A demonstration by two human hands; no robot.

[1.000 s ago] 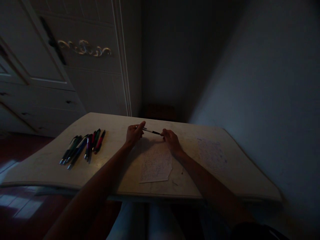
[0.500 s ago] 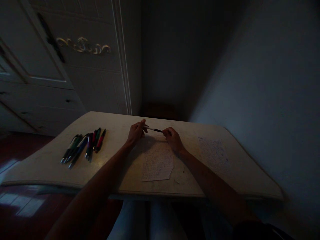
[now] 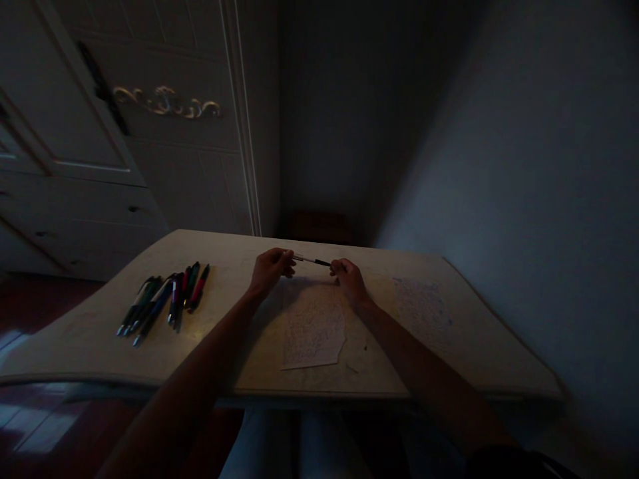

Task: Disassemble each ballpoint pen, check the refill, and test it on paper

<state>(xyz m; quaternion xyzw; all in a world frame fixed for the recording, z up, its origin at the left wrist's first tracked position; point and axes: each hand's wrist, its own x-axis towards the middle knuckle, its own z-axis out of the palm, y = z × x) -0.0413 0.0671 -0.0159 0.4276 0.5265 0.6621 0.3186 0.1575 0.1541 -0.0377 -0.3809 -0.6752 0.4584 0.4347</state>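
the left hand point(image 3: 269, 271) and right hand point(image 3: 351, 279) face each other near the middle of the frame, over the far half of a pale counter point(image 3: 100, 352). between them, at the centre, is a slim pen point(image 3: 309, 260), slanting slightly down toward the right. its left part is pale and thicker, its middle a thin pale stretch, its right part dark; whether these are joined, i cannot tell. the left hand's grip is narrow, thumb and fingers pinching the pale end; the right hand's grip is narrow too, fingertips closed on the tip of the dark end.

below the hands, in the lower middle of the frame, a sheet of paper point(image 3: 313, 329) covered in writing lies flat, its lower right corner uneven. a dark speck point(image 3: 365, 346) sits just to its right. right of the right forearm is a patch of blue writing point(image 3: 422, 306); its edges are too faint to tell. at the left of the counter lies a loose cluster of pens point(image 3: 160, 296), dark, green, red and pale, mostly side by side.

a panelled cupboard point(image 3: 200, 179) with a scrolled ornament point(image 3: 167, 103) fills the upper left, a bluish wall point(image 3: 539, 166) the right.
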